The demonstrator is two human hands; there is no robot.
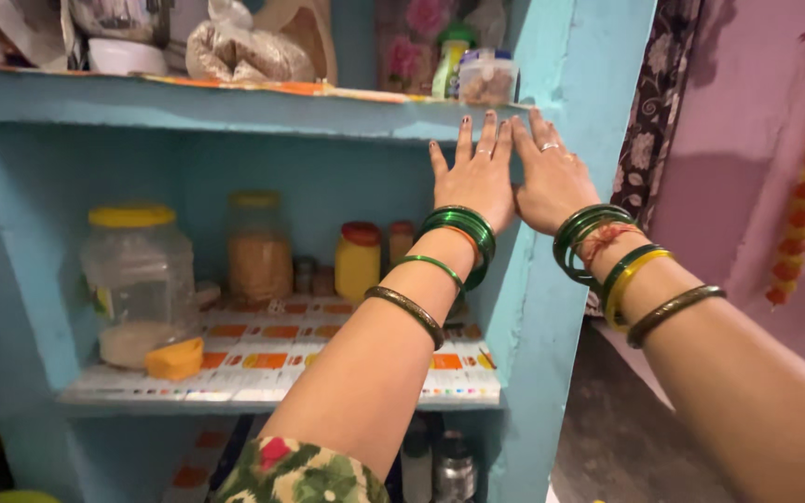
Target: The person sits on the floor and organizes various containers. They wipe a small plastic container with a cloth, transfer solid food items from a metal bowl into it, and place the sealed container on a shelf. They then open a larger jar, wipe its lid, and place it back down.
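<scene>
Shelf edge (328, 116), the front lip of the upper turquoise shelf, runs left to right across the far wall niche, and both hands lie flat against its right end near the corner post (598, 84). The left hand (479, 177) and right hand (552, 182) sit side by side, touching, palms to the surface, fingers (487, 136) straight, close together, pointing up and clamped on nothing. Both arms reach forward and upward, bangles (463, 228) stacked at the wrists. A small lidded container (486, 76) stands on the shelf just above the fingertips; yellow-lidded jars (140, 279) stand lower left.
</scene>
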